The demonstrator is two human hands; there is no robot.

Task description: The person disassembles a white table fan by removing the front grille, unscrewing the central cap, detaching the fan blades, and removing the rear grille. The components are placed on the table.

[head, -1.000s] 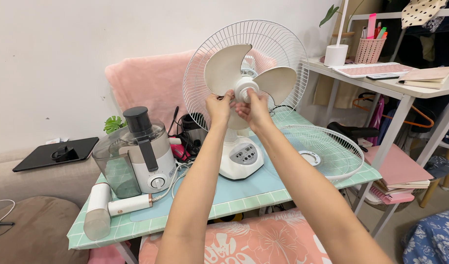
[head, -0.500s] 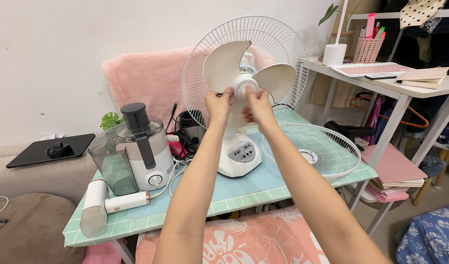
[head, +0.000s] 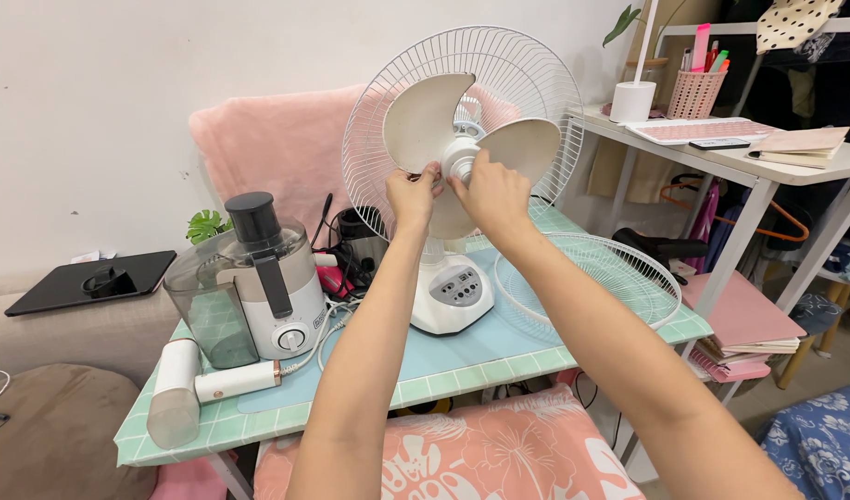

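Gripping the white hub cap at the centre of the fan blades, we have our right hand curled closed around it, while our left hand pinches the blade root beside it. The fan stands on the green tiled table, its detached front grille lying to its right and a juicer to its left.

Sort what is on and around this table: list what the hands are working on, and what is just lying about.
In hand: left hand and right hand on the hub cap of the fan blades; rear grille; fan base; detached front grille.

Lying about: juicer, hair dryer, pen basket, keyboard.
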